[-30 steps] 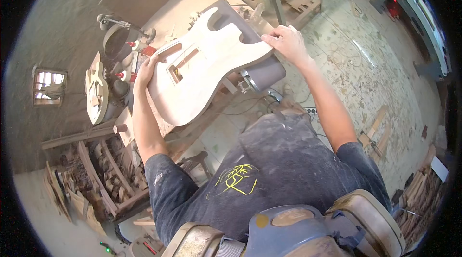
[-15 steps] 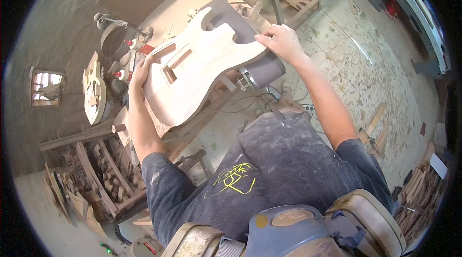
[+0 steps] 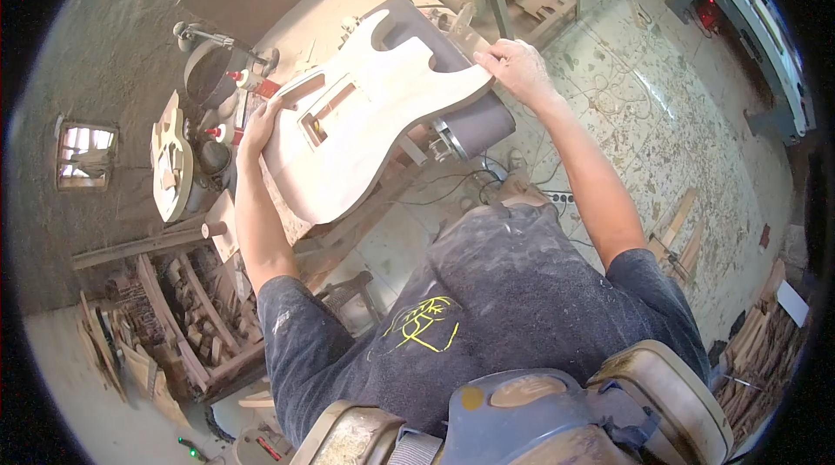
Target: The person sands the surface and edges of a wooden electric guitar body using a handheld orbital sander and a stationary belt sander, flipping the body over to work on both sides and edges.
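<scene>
A pale unfinished wooden guitar body (image 3: pixel 357 143) with cut-out cavities lies over a grey belt sander (image 3: pixel 478 127), whose belt and end roller show beyond its edge. My left hand (image 3: pixel 259 124) grips the body's left edge, fingers curled at the rim. My right hand (image 3: pixel 513 73) pinches the horn at the body's right end. Two white bottles with red tops (image 3: pixel 251 83) stand just left of the body, partly behind it.
Another guitar body (image 3: pixel 172 160) rests at the left, by a metal tool (image 3: pixel 213 39). A bin of wood offcuts (image 3: pixel 196 317) sits lower left. Cables (image 3: pixel 461 182) run below the sander. A machine (image 3: pixel 752 39) with a red light stands at right, above stacked wood strips (image 3: pixel 752 352).
The guitar body and both my hands shifted slightly to the left, then a little up and back rightward at the right end. Both hands kept their hold.
</scene>
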